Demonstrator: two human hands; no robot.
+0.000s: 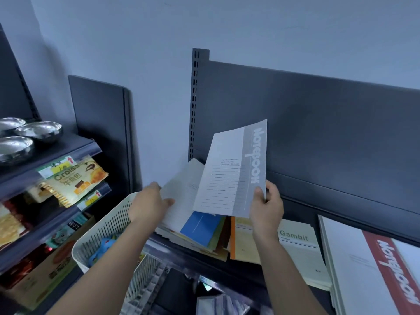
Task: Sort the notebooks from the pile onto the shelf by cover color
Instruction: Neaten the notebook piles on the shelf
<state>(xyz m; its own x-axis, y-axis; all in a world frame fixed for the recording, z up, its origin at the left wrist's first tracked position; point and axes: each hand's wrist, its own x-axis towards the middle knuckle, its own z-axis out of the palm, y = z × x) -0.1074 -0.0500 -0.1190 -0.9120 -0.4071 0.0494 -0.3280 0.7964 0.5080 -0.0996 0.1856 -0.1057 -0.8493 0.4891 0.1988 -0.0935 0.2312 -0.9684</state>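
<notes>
pinching the lower right corner of a thin grey-banded paper notebook, the right hand is holding it tilted upright above the dark grey metal shelf, thumb on the front cover and fingers curled behind. the left hand is touching the left edge of a white notebook topping the mixed pile of notebooks; its thumb is lying on the cover, its fingers are hidden, so the grip cannot be told. the pile is sitting at the shelf's left end, showing blue, orange and brown covers. just right of it, a pale green notebook marked "gambit" is lying flat, beside a white notebook with a red band. a white slotted plastic basket is sitting below the left forearm.
</notes>
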